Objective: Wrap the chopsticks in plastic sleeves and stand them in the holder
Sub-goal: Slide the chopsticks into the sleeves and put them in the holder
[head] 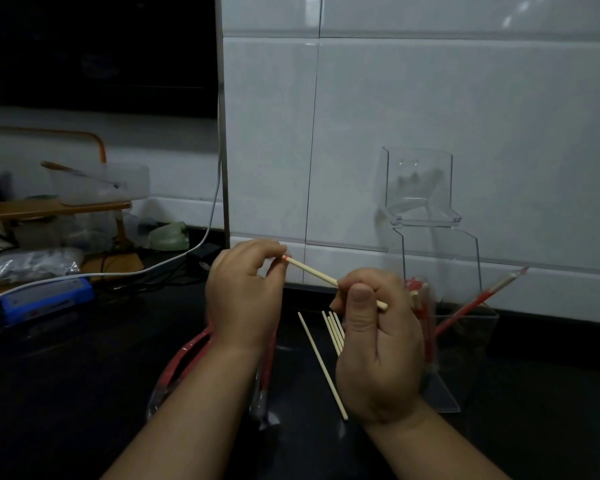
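Left hand (245, 292): grip closed, fingertips pinching the red-marked end of one chopstick (312, 271). Right hand (378, 341): grip closed round the same chopstick near its other end, thumb upward. Both hands are raised left of the holder (475, 344); the chopstick slopes down toward it. Holder contents: wrapped chopsticks (489, 295), leaning. Bare chopsticks (321, 362) lie on the worktop (84, 375) left of the holder.

I hold one pale chopstick (312, 271) slanted between my left hand (246, 289) and right hand (378, 334). Bare chopsticks (324, 368) lie flat just below it, with red sleeves (184, 353) to their left. Wrapped pairs (478, 302) lean in the clear holder (465, 341) at right.
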`<state>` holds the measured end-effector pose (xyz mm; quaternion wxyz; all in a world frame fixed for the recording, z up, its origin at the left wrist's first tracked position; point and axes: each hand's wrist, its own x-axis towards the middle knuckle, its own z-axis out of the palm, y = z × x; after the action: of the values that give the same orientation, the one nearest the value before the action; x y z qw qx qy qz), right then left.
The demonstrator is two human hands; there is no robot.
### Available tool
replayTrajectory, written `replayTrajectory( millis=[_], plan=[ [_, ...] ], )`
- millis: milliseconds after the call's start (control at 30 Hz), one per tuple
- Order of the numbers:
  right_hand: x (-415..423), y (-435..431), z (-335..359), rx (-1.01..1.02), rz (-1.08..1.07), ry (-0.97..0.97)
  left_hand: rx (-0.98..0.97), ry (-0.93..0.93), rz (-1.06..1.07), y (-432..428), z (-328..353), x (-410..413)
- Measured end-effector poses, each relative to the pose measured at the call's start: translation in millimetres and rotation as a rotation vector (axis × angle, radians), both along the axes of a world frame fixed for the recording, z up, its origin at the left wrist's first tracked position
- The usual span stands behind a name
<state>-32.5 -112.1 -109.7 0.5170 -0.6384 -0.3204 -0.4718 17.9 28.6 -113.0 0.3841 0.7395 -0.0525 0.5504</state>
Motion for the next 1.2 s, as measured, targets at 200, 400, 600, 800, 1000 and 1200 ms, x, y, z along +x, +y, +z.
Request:
replayTrajectory(
  millis=[200,400,600,800,1000,1200],
  plan=[
    [-1,1,-4,0.023,0.052,0.088,0.103,-0.033,0.043,-2,-2,1],
    [-4,-2,-1,0.1,0.086,0.056,0.065,-0.028,0.041,-1,-1,0],
    [1,0,-2,0.049,0.053,0.055,0.152,-0.073,0.067,-2,-1,0],
    [8,3,-5,0.065,0.036,0.173,0.213,-0.125,0.062,0,0,0],
    [4,4,-3,0.092,0.091,0.228,0.266,-0.139,0.043,-1,0,-2],
    [8,2,-3,0.071,-0.014,0.332,0.329,-0.192,0.023,-3,3,-5]
  ],
)
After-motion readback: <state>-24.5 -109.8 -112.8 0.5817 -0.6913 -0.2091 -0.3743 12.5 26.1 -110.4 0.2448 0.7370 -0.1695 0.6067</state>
